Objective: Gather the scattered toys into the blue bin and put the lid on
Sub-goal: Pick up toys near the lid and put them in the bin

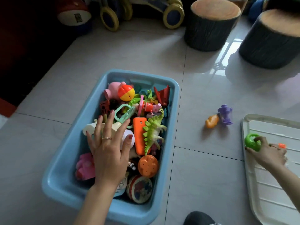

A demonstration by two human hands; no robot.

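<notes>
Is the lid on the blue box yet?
Not yet. The blue bin is open on top, toys showing, and the white lid lies on the floor beside it.

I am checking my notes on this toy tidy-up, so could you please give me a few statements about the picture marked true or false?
1. The left hand is spread flat over the toys in the blue bin. True.
2. The right hand is empty. False: it grips a green toy.
3. The lid is on the bin. False: it lies on the floor to the right.
4. A purple toy and an orange toy lie on the floor. True.
</notes>
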